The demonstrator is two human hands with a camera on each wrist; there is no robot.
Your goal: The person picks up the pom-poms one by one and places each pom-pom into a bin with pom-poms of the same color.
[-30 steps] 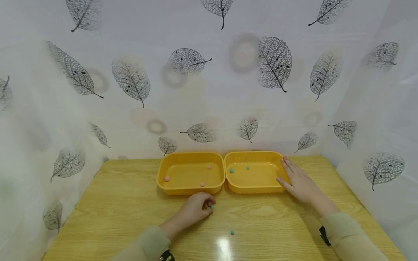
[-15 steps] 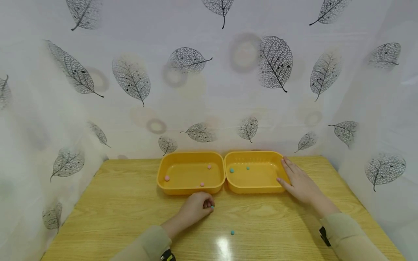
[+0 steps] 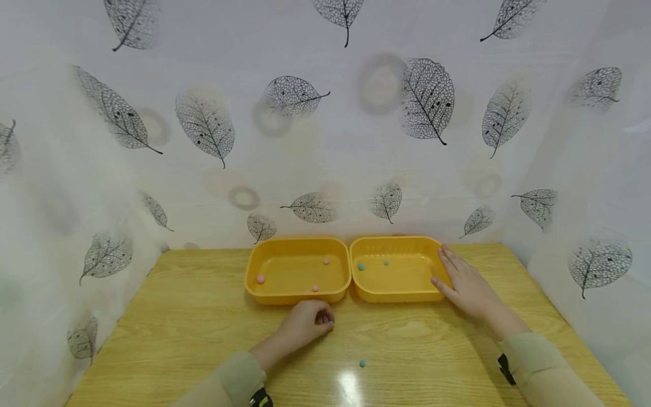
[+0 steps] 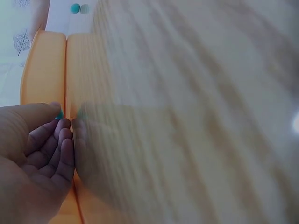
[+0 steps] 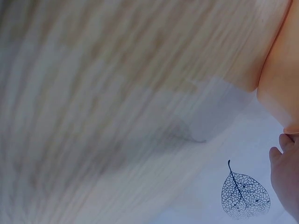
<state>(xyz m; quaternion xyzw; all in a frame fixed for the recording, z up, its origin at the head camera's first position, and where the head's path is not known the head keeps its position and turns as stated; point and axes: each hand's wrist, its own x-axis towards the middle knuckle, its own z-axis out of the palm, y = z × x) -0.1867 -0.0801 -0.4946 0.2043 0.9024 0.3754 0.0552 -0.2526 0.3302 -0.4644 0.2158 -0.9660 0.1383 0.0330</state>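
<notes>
The left hand (image 3: 305, 327) curls over a teal bead (image 3: 330, 323), hiding most of it. The right wrist view cuts the right hand (image 5: 287, 175) off at the picture's edge. Both wrist views blur the counter (image 4: 201, 116). Beads in the trays (image 3: 297, 271) are too small to detail.

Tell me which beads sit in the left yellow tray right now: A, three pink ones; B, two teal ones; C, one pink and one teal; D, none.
A: the left yellow tray holds three pink beads, while the two teal beads lie in the right yellow tray.
</notes>
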